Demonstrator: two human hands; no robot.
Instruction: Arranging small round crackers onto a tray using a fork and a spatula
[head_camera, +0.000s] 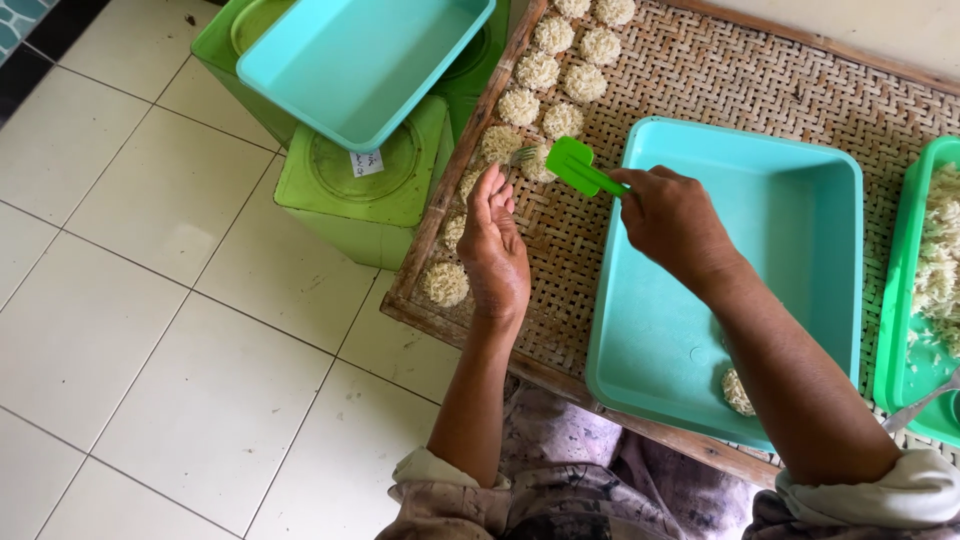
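Note:
My right hand (672, 222) grips a green plastic scoop-like mould (581, 168) over a woven bamboo tray (700, 80). A fork's tines (522, 155) poke out by the mould, touching a pale noodle round (537, 164). My left hand (494, 247) hovers flat and empty just left of the mould, fingers together, over the tray's left edge. Several round noodle cakes (560, 70) lie in two rows along the tray's left side; one more (444, 283) sits near its front corner. A turquoise rectangular basin (800, 200) rests on the tray beneath my right forearm, holding a single noodle round (738, 392).
A green tub (905, 300) of loose noodles stands at the right edge, with a metal utensil (920, 405) by it. Green square tins (365, 195) stand on the white tiled floor (150, 350) to the left, a second turquoise basin (350, 60) on top of them.

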